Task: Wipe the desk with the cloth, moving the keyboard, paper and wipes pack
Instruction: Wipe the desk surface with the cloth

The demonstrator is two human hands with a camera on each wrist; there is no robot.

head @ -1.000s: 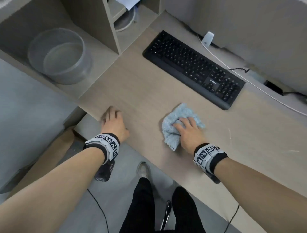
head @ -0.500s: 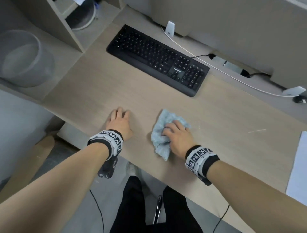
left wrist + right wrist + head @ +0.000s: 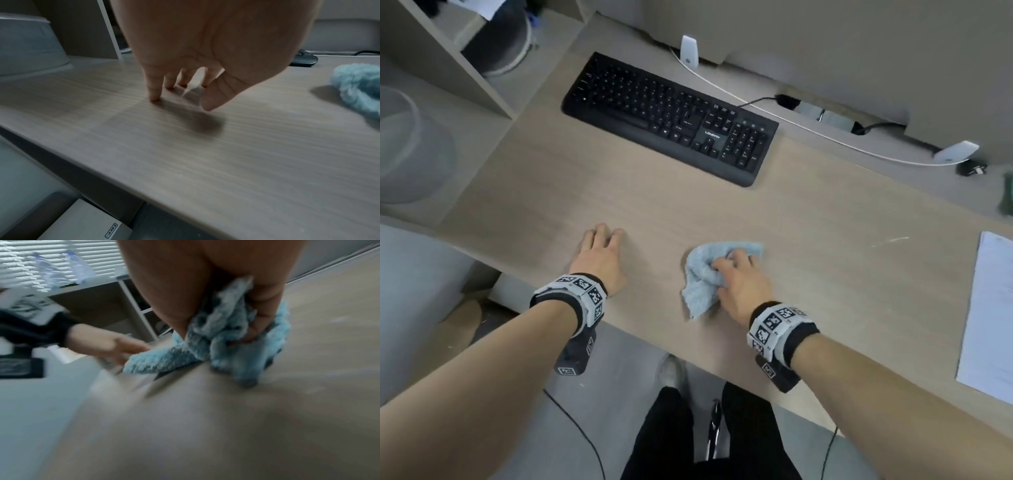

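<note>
My right hand grips a bunched light-blue cloth and presses it on the wooden desk near the front edge. In the right wrist view the cloth is balled between thumb and curled fingers. My left hand rests on the desk to the left, fingertips touching the wood, holding nothing. The black keyboard lies at the back of the desk. A white paper sheet lies at the right edge. A green thing at the far right is blurred; I cannot tell what it is.
A shelf unit stands at the back left with a clear round tub on a lower surface. A white cable and a black cable run behind the keyboard along the rear panel. My legs and a floor cable are below the desk edge.
My right hand has slid the cloth rightward along the desk and bunched it tighter. The left hand has also shifted right along the front edge. The view has panned right, revealing the paper.
</note>
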